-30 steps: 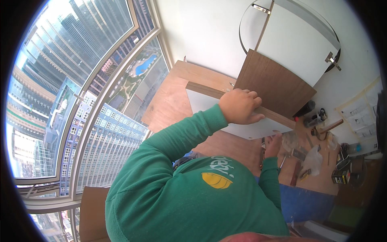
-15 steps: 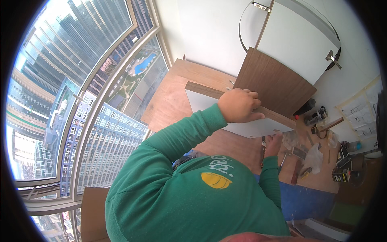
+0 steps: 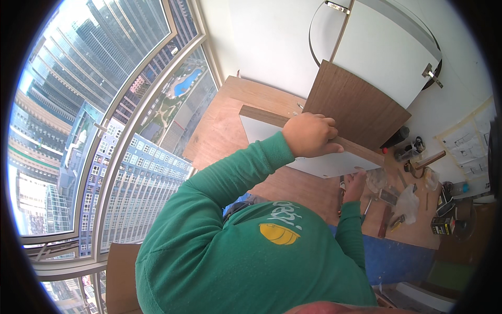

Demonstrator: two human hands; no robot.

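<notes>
A cabinet door panel (image 3: 308,166), white on the near face with wood-brown edges, stands on its long edge on the wooden worktop (image 3: 214,125). My left hand (image 3: 311,136) is closed over its top edge, the thumb on the near side. Low at the panel's right end, my right hand (image 3: 354,187) has its fingers drawn together against the white face, beside a small round recess. What those fingers hold, if anything, is too small to make out.
Behind it lean a brown wood-grain panel (image 3: 355,104) and a white door (image 3: 387,49) with metal hinges. To the right lie a plastic bag (image 3: 408,204), a utility knife (image 3: 397,222), a small box (image 3: 442,226) and several tools. Tall windows (image 3: 141,120) line the left.
My right hand's fingers have shifted slightly at the panel's near face. My left hand keeps its hold, and the panel has barely moved.
</notes>
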